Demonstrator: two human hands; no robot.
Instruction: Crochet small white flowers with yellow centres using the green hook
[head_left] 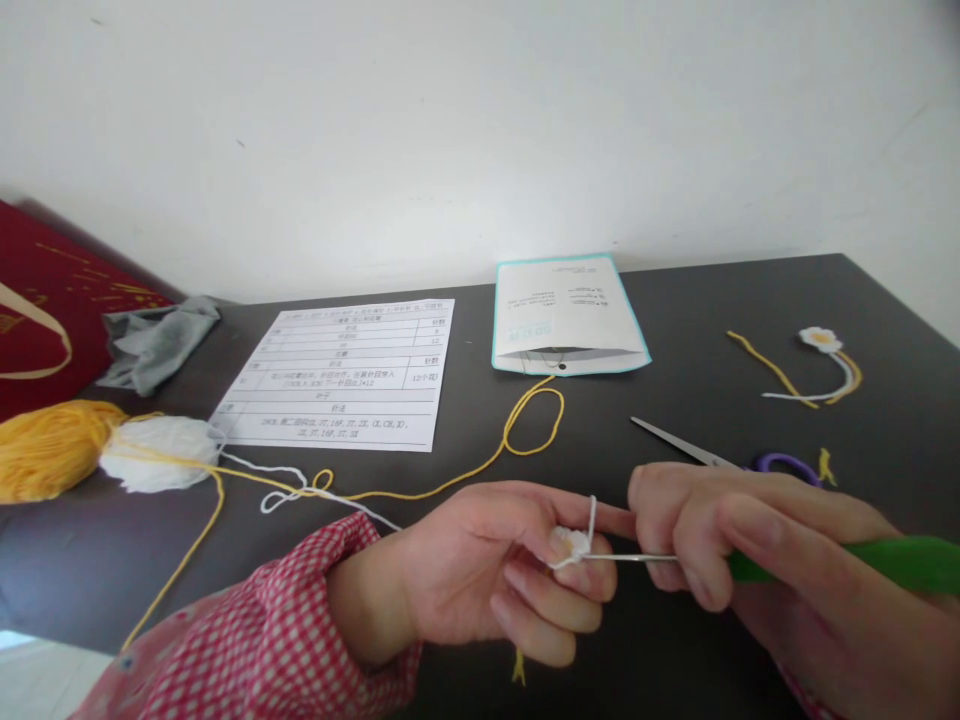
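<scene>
Between the thumb and fingers of my left hand is a small white crochet flower with a yellowish centre. White yarn loops up over my left index finger, which stretches to the right. My right hand is closed round a crochet hook with a green handle. The hook's thin metal shaft points left, its tip at the flower's edge. A short yellow yarn end hangs below my left hand. White yarn runs back to a white skein, beside a yellow skein.
A printed pattern sheet and a white pouch with blue edging lie at the back. Scissors with purple handles are just behind my right hand. A finished flower lies far right. At left are a red bag and grey pouch.
</scene>
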